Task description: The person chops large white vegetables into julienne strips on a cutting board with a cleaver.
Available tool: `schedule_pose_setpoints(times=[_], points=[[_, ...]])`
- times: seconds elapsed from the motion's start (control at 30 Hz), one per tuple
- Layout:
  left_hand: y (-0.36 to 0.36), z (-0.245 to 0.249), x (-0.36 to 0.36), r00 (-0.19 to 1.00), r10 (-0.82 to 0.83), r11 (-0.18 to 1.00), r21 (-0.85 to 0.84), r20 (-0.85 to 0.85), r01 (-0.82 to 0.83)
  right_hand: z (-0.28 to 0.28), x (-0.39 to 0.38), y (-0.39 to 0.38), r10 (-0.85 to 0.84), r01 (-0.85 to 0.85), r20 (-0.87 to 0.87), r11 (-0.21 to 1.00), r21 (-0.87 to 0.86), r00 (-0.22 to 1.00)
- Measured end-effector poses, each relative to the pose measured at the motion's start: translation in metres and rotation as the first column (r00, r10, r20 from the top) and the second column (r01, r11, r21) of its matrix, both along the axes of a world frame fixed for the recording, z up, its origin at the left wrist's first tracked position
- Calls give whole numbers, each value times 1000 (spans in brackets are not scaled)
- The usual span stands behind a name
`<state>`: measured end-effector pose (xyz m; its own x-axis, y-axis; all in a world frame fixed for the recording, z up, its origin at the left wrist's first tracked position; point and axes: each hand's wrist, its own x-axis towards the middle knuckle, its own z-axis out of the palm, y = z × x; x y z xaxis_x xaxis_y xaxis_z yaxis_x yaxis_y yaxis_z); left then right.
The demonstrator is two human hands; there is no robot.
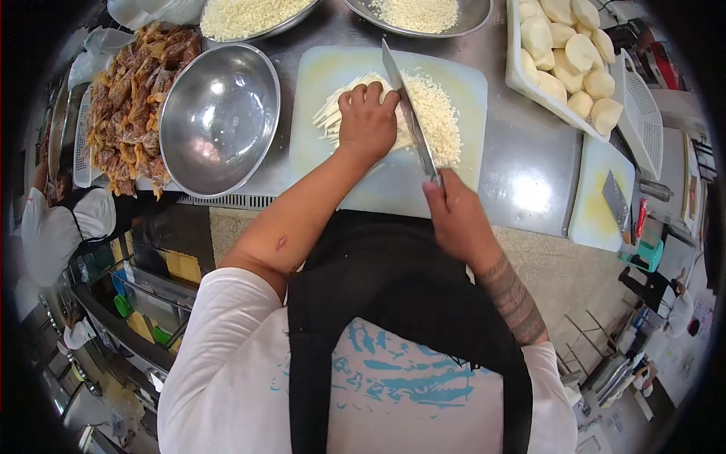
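Potato strips (338,115) lie on the cutting board (325,174), pinned under the curled left hand (368,121). The right hand (454,216) grips the knife (408,113). A tray (516,72) holds peeled potatoes (567,53); a far bowl (474,15) holds dice (420,13). All rest on a steel counter (529,166).

Stainless steel counter (529,174) with bright glare, speckled beige floor (563,276), cluttered shelves (144,303) lower left

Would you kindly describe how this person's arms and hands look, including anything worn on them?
Both hands, the left hand and the right hand, are bare, with no gloves or watch visible. The right forearm carries a dark banded tattoo above the wrist; the left forearm shows a small reddish mark. Short white sleeves cover the upper arms; a black apron hangs between them.
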<state>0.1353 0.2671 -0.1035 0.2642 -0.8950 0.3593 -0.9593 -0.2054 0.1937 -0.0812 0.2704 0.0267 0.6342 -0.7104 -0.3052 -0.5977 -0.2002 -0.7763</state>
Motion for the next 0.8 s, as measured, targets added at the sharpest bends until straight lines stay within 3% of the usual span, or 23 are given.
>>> schedule_pose_setpoints(times=[0.1, 0.17, 0.23, 0.3, 0.4, 0.53, 0.67, 0.8], points=[[2, -3, -3, 1000, 3, 1000, -30, -31, -4, -32, 7, -5, 15, -13, 23, 998, -59, 1000], [2, 4, -1, 1000, 5, 1000, -4, -25, -5, -47, 19, -21, 32, -34, -89, 999, -13, 995], [1, 0, 0, 999, 8, 1000, -7, -32, -9, -18, 9, -9, 43, -43, -9, 996, -73, 999], [-1, -1, 1, 999, 5, 1000, -11, -45, -5, 0, 0, 3, 6, -9, 103, 1000, 22, 995], [5, -2, -3, 998, 2, 1000, 9, -69, -1, -46, 25, -13, 0, 0, 2, 999, -40, 1000], [3, -2, 1, 997, -7, 1000, 2, -83, 7, -1, 10, -2, 25, -24, 45, 999, -32, 999], [2, 0, 1, 996, -17, 1000, -14, -83, 16, -39, 18, -2, 2, -2, 3, 999, -44, 1000], [2, -4, 2, 998, -29, 998, -52, -64, 26, -3, 17, 0, -2, 1, 17, 999, 51, 1000]])
